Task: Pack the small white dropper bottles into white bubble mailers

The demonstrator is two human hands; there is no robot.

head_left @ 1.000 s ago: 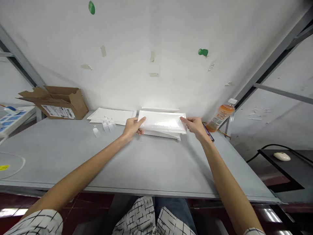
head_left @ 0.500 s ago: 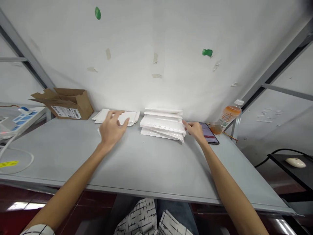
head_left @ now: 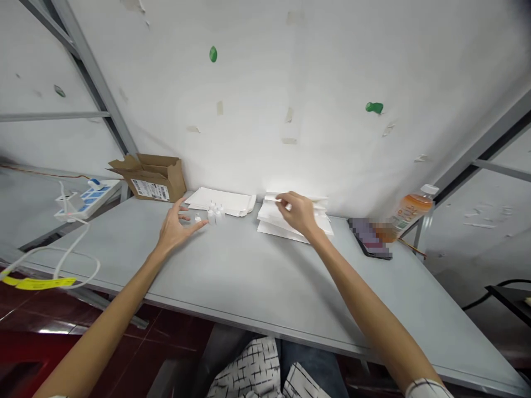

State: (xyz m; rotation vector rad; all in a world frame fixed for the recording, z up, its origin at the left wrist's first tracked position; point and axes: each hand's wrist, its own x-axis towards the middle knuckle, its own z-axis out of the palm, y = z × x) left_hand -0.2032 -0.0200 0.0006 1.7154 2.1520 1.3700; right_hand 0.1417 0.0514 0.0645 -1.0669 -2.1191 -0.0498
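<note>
My left hand (head_left: 175, 228) is open, thumb and fingers spread, above the table on the left. Just right of its thumb stand several small translucent bottles (head_left: 215, 214) with thin pointed tips; a smaller white piece (head_left: 198, 219) lies by the thumb. Behind them lies a flat pile of white envelopes (head_left: 222, 199). My right hand (head_left: 297, 213) is over a taller stack of white padded envelopes (head_left: 271, 224). Its thumb and fingers are pinched together at the stack's upper left; whatever is between them I cannot make out. The hand hides part of the stack.
An open cardboard box (head_left: 155, 179) stands at the back left, near a power strip (head_left: 97, 199) and white cable (head_left: 66, 254). To the right are a phone (head_left: 367, 239) and an orange drink bottle (head_left: 410, 210). A wall (head_left: 249, 149) closes the back.
My right hand has moved from the stack's right side to over its top. My left hand has shifted left of the small bottles, which now show. The view has turned somewhat left.
</note>
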